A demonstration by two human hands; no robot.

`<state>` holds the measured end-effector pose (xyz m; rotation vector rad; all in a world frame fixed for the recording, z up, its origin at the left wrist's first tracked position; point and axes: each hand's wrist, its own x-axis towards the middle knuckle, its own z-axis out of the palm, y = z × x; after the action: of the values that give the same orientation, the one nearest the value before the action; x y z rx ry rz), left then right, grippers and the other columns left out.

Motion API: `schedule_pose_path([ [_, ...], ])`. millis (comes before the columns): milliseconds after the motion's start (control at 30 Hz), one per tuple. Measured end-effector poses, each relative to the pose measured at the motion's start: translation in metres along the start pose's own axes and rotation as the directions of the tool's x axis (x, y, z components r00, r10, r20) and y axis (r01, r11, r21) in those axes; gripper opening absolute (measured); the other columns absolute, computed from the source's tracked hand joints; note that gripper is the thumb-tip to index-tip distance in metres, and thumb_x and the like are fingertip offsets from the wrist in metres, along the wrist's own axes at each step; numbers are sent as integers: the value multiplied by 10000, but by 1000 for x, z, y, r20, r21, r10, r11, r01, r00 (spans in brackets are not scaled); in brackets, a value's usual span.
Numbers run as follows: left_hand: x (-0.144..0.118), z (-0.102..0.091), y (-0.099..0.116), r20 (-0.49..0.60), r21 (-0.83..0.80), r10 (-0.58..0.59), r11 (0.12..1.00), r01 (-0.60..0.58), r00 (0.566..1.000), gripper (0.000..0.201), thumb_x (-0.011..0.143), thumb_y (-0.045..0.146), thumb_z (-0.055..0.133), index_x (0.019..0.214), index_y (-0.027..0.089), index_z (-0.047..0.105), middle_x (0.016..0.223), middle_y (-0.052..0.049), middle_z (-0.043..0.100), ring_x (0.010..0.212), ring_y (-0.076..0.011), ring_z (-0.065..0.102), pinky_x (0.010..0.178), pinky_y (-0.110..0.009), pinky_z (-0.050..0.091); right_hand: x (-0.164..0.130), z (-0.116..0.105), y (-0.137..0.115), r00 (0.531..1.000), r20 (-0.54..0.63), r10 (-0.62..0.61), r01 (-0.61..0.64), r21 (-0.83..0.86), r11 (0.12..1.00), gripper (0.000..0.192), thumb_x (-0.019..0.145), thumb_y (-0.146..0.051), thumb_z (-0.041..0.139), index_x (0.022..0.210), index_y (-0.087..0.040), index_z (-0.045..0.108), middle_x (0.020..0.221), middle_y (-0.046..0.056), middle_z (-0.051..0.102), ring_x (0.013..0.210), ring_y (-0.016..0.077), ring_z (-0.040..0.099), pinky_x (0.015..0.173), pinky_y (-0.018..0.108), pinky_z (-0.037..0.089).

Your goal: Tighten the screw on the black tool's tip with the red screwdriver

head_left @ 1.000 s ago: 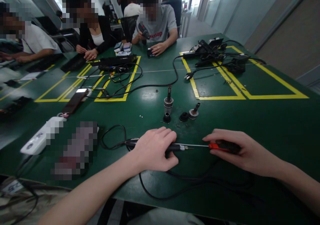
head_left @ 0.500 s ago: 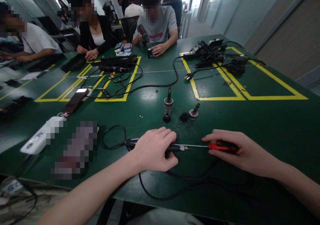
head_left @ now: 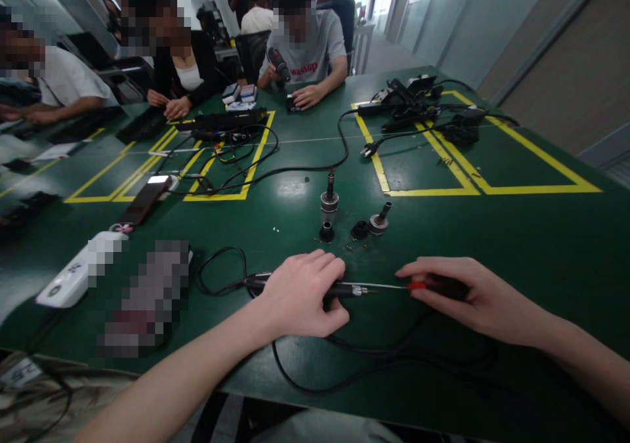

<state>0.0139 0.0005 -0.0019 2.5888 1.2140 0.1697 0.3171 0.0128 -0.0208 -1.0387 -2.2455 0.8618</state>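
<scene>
My left hand (head_left: pixel 308 292) is closed around a black, corded, pen-shaped tool (head_left: pixel 347 290) with a silver collar and thin tip pointing right. My right hand (head_left: pixel 460 295) grips the red-and-black handle of a screwdriver (head_left: pixel 417 286). Its long thin shaft runs left along the corded tool, and its far end is hidden behind my left hand. Beyond my hands stands a metal cylinder with a shaft (head_left: pixel 329 201). A black collar-like part (head_left: pixel 326 232) sits in front of it. To the right are a black ring-shaped part (head_left: pixel 359 230) and a smaller shafted metal part (head_left: pixel 378 222), with tiny screws nearby.
A white power strip (head_left: pixel 69 279), a phone (head_left: pixel 146 201) and a blurred-out object (head_left: pixel 150 298) lie on the left. Black cables cross the green table (head_left: pixel 275 377). Tangled black equipment (head_left: pixel 411 102) lies at the back right. Across the table, a person (head_left: pixel 305 56) holds a power drill.
The screwdriver handle has turned in my right hand, so less red shows. My left hand stays on the corded tool. The whole view has shifted slightly.
</scene>
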Motion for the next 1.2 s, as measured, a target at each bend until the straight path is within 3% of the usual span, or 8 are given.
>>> schedule_pose_path([
  [167, 0, 0, 0, -1, 2, 3, 1000, -3, 1000, 178, 782, 281, 577, 899, 251, 447, 881, -28, 654, 856, -242, 634, 769, -369, 538, -1, 2, 2, 998, -30, -46, 45, -40, 998, 254, 1026, -461, 671, 1100, -274, 826, 968, 80, 849, 798, 246, 800, 681, 323, 633],
  [367, -2, 1, -1, -51, -26, 16, 1000, -17, 999, 164, 794, 289, 585, 895, 248, 463, 867, -21, 651, 829, -231, 624, 742, -358, 518, -1, 4, 2, 999, 29, -21, 21, -10, 1000, 382, 1130, -454, 499, 1107, -259, 827, 733, 22, 786, 541, 174, 688, 537, 285, 547],
  [533, -5, 2, -5, -118, -43, 9, 999, -14, 993, 148, 879, 336, 608, 877, 240, 496, 837, -12, 651, 800, -214, 630, 713, -339, 498, -4, 5, 0, 997, 27, -66, 66, 0, 998, 231, 1064, -388, 625, 1173, -286, 801, 955, 55, 838, 762, 217, 780, 674, 307, 620],
  [667, -6, 3, -7, -163, -34, 32, 999, -38, 986, 278, 927, 455, 684, 874, 235, 524, 823, -5, 655, 785, -210, 632, 677, -331, 473, -5, 8, 0, 996, 8, -91, 91, -33, 995, 227, 1041, -391, 657, 1187, -278, 790, 1004, 75, 837, 828, 233, 792, 704, 314, 630],
  [867, -8, 5, -6, -198, -27, 50, 998, -57, 979, 319, 961, 476, 722, 872, 226, 546, 828, 1, 670, 765, -195, 629, 653, -323, 445, -3, 10, -1, 995, 63, -72, 75, -42, 996, 405, 1145, -398, 446, 1089, -261, 823, 902, 64, 846, 741, 213, 782, 660, 298, 612],
  [1200, -9, 6, -5, -246, -8, 82, 996, -86, 966, 267, 998, 380, 693, 851, 226, 531, 793, 8, 643, 739, -185, 616, 632, -313, 419, -2, 10, -2, 986, 21, -168, 168, -21, 986, 125, 1047, -302, 679, 1100, -240, 774, 812, 22, 729, 657, 164, 689, 598, 269, 526],
])
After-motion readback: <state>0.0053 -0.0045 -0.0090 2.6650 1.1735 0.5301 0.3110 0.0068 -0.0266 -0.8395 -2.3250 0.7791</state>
